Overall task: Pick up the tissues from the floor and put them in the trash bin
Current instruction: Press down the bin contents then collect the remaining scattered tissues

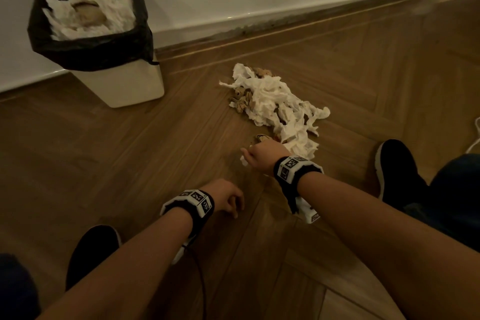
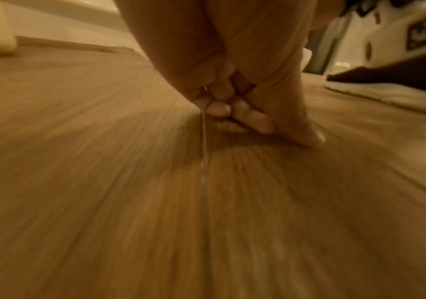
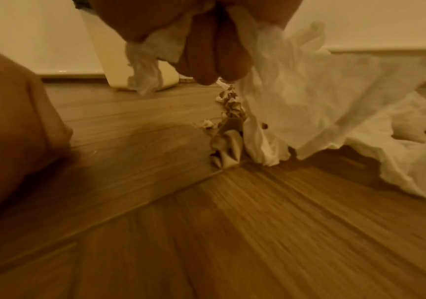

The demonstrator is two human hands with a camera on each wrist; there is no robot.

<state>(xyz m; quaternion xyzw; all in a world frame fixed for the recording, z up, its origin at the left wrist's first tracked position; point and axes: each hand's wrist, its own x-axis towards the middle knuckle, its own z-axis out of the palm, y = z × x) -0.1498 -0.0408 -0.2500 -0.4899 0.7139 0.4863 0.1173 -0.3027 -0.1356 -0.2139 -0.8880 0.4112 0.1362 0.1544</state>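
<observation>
- The left hand hung nearest, just above the wood floor, fingers loosely curled and holding nothing.
- The right hand pinched a white tissue; its fingertips were hidden in the head view.
- The remaining tissues lay heaped beyond it, mixed with brownish scraps that were hard to identify.
- The trash bin stood far left against the wall, its black liner already holding tissues.

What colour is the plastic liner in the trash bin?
Black plastic liner, clearest in the head view.
</observation>
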